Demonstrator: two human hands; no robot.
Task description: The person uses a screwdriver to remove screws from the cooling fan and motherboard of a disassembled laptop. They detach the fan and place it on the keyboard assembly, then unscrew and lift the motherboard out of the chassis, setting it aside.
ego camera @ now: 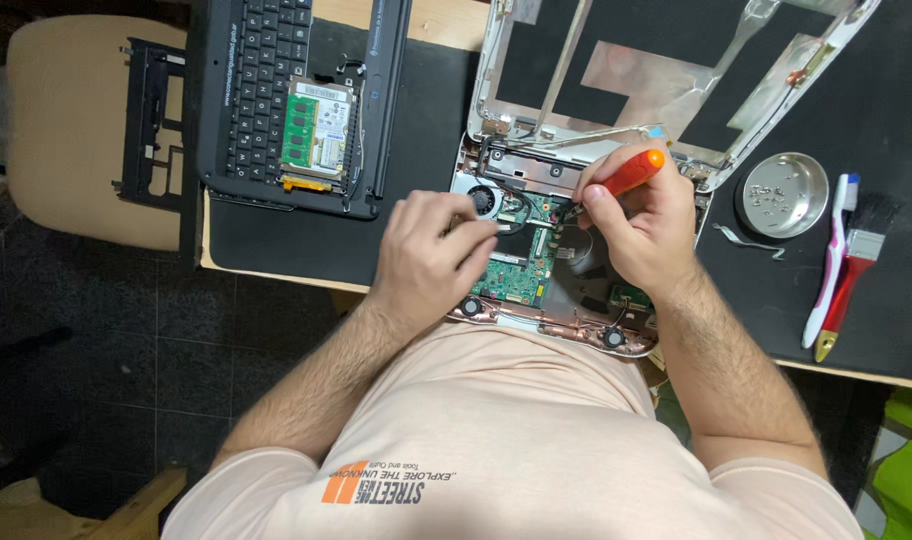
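Note:
An opened laptop base lies at the table's near edge, its green circuit board and small fan exposed. My right hand grips a screwdriver with an orange handle, the tip down on the board near the hinge. My left hand rests on the board beside the fan, fingers bent and pressing on it; I cannot see anything held in it. The detached lid shell lies open behind the base.
A removed keyboard panel with a memory module and small drive on it lies at left on the black mat. A round metal dish of screws, a toothbrush and a red-handled brush sit at right. A beige chair stands left.

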